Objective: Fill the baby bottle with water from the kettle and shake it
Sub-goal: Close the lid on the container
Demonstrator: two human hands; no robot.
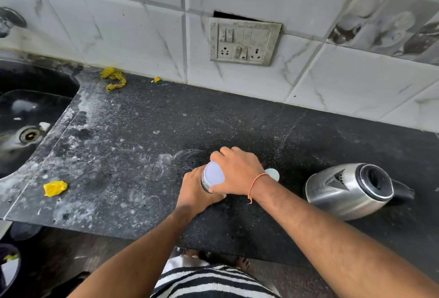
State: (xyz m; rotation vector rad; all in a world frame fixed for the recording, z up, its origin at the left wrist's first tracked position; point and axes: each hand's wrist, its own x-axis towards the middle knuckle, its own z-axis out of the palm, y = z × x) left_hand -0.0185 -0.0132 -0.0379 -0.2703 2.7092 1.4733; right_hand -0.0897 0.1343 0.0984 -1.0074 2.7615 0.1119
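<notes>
Left hand (193,189) wraps the clear baby bottle (206,184) upright on the black granite bench (133,155); right hand (235,174) grips its pale lavender cap (214,174). Steel kettle (349,190) stands near, right.

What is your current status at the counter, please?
Left hand grips bottle body; right hand grips its cap. Kettle stands right, untouched. Nothing blocking.

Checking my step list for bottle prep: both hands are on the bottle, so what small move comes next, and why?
Probably twist the cap with the right hand while the left hand steadies the bottle. The right hand's fingers curl over the cap, the left grips the body, and the kettle stands untouched to the right.
</notes>
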